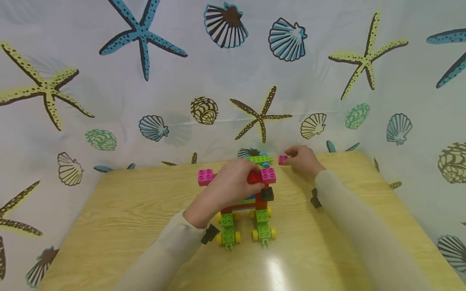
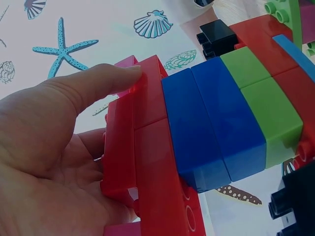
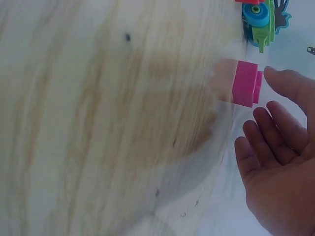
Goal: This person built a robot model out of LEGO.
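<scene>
A toy robot-like build of large toy bricks (image 1: 238,206) stands on the table, with red, blue and green bricks (image 2: 273,110) in its body. Pink bricks (image 1: 268,175) stick out at both sides of its top. My left hand (image 1: 231,182) grips the red bricks (image 2: 155,128) at the top, thumb on one face and fingers behind. To the right of the build and farther back, a loose pink brick (image 1: 282,159) lies on the table. My right hand (image 1: 303,161) is beside this brick, fingers loosely bent; in the right wrist view its thumb is just short of the studs.
Green feet (image 1: 263,220) with yellow wheels support the build at the front. A black brick (image 1: 267,194) juts from its right side. Behind it sits a green piece with blue wheels (image 1: 259,159). Shell-patterned cloth (image 1: 174,89) hangs along the back and sides of the wooden table (image 1: 145,194).
</scene>
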Motion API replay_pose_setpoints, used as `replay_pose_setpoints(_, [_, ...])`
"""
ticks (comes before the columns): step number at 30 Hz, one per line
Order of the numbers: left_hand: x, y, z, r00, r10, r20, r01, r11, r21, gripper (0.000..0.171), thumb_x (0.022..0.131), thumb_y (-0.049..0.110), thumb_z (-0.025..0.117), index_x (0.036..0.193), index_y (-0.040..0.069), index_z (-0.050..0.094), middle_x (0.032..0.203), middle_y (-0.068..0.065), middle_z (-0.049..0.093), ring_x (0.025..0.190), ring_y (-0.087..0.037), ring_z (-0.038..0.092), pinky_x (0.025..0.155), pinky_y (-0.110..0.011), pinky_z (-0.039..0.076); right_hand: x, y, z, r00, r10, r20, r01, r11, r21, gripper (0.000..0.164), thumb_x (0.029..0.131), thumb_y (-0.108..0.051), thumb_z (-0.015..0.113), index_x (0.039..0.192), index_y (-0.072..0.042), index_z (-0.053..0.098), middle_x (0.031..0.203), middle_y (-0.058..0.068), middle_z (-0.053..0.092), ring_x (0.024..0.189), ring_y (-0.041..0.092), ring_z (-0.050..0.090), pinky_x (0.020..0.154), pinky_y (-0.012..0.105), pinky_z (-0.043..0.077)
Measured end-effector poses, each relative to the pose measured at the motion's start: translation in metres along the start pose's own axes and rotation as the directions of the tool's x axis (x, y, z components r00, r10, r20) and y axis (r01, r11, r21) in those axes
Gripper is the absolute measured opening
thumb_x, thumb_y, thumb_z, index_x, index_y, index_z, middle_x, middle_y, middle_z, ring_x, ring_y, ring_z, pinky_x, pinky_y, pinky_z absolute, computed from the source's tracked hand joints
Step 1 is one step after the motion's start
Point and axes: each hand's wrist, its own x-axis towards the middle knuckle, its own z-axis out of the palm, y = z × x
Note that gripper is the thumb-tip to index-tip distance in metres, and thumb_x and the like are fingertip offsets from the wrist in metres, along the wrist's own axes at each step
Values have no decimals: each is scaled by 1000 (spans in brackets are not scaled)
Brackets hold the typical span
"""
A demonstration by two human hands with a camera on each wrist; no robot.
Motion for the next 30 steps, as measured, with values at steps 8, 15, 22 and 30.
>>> replay_pose_setpoints(8, [0, 1, 1, 1000, -12, 10, 12, 1000, -7, 33, 99, 32, 88, 125, 11, 81, 110, -3, 76, 97, -21, 65, 87, -35, 62, 4, 0, 9, 1000, 0, -12, 0, 1000, -6, 52, 101, -11, 78, 147, 8, 65, 147, 28, 68, 134, 41, 61, 125, 56, 49])
replay_pose_setpoints(15, [1, 0, 1, 1000, -3, -1, 3, 1000, -1, 33, 99, 31, 88, 123, 11, 82, 109, -3, 76, 96, -21, 65, 85, -35, 61, 6, 0, 13, 999, 32, -25, -33, 999, -38, 46, 99, -13, 81, 139, 6, 71, 143, 25, 70, 133, 41, 62, 125, 56, 49])
replay_pose_setpoints(22, [0, -2, 2, 1000, -1, 1, 1, 1000, 6, 33, 100, 32, 88, 125, 11, 81, 112, -4, 77, 97, -21, 65, 87, -35, 62, 2, 4, 11, 998, 57, -18, -58, 998, -38, 44, 101, -26, 82, 133, 3, 74, 138, 23, 72, 127, 39, 63, 122, 56, 51])
replay_pose_setpoints(30, [-1, -1, 2, 1000, 1, 4, -1, 1000, -9, 35, 100, 30, 87, 128, 10, 81, 118, -5, 78, 101, -22, 67, 90, -35, 64, -16, 0, -7, 999, 46, 5, -45, 998, -53, 46, 102, -33, 83, 135, -2, 74, 139, 20, 73, 126, 37, 64, 118, 54, 54])
